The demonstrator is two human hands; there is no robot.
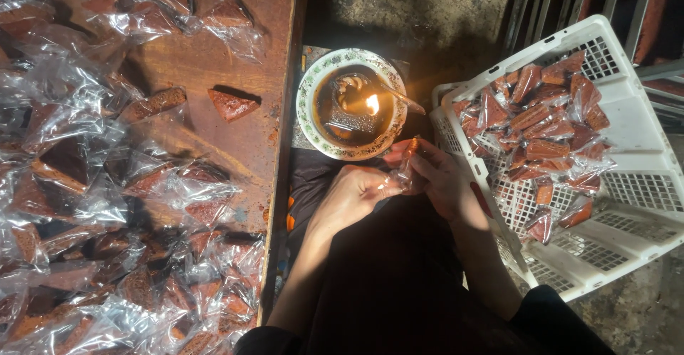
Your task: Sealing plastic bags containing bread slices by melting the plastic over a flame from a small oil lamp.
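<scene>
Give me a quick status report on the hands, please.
Left hand and right hand both pinch one clear-wrapped brown cake piece. Piece beside the bowl's flame. White plastic crate right. Nothing between.

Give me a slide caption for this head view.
Both hands, left and right, hold a wrapped cake slice near a flame.

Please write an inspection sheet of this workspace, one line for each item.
Surface: brown wooden table, worn.
Job's things: small bagged cake piece held beside the flame in a patterned bowl.
Clutter: many bagged brown cake pieces across the table; one bare wedge.
Grippers: left hand and right hand both pinch the bag.
Cables: nothing seen.
Surroundings: white plastic crate of bagged pieces; rough floor.
</scene>
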